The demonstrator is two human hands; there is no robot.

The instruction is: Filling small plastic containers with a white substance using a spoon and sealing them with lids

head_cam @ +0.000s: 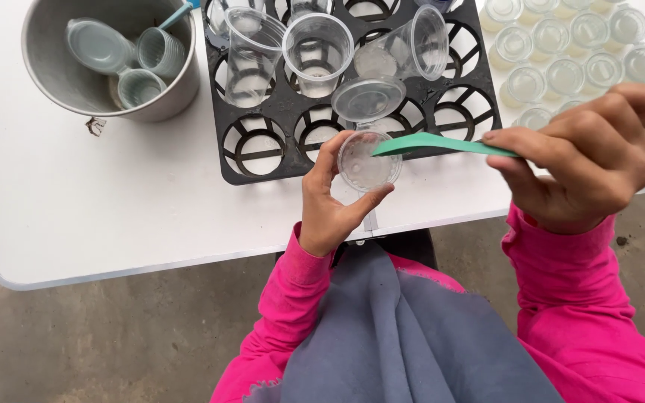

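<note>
Okay — your left hand (330,205) is wrapped around a small clear cup (368,160), thumb on the near side and fingers curled round the far side, holding it just off the near edge of the black tray (263,168) and above the white table (113,194). The cup's hinged lid (369,98) stands open behind it, leaning over the tray. Your right hand (587,153) is pinched shut on a green stick (442,144), and the tip sits at the cup's mouth; whether it touches the inside, I cannot tell. Risks from here, as I judge them: the cup is thin and only held at the sides, so a hard squeeze could buckle it or pop it out of your fingers — it would drop onto the table edge or into your lap. Push the stick too far or at an angle and it could lever the cup over, or spill whatever is on the tip. The open lid is close to the tall clear cups (315,48) on the tray, one of them already lying tilted (412,45), so a bump upward may knock more down. Your right forearm hovers near the rows of closed small cups (561,45) at the far right; a wide swing could scatter them. The metal pot (46,67) with spare cups is well apart, no worry there.
</note>
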